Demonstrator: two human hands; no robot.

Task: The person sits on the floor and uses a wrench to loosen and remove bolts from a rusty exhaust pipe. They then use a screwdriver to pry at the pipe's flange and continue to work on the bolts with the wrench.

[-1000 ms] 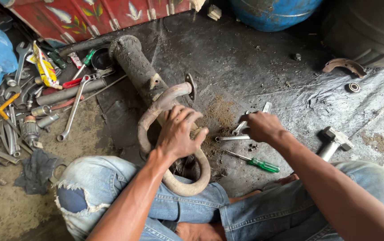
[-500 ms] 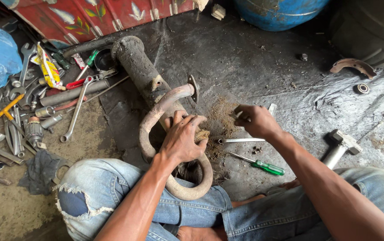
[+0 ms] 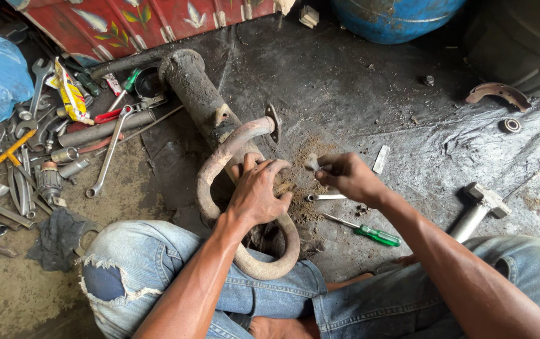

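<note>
Seen from above, a seated person works on a rusty exhaust pipe (image 3: 219,157) lying on a dark, greasy floor (image 3: 358,81).

Partly hidden: the pipe's lower curve passes under the left hand (image 3: 258,191) and behind the knees; the small metal piece in the right hand (image 3: 345,176) is hard to identify. Rust dust lies between the hands. Left fingers spread flat, pressing the pipe's bend. Right fingers are pinched closed around the metal piece. A green screwdriver (image 3: 370,232) lies nearby; a heap of tools (image 3: 44,157) sits left.

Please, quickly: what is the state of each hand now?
Left hand: open, pressing on the rusty exhaust pipe.
Right hand: closed on a small metal tool.
</note>
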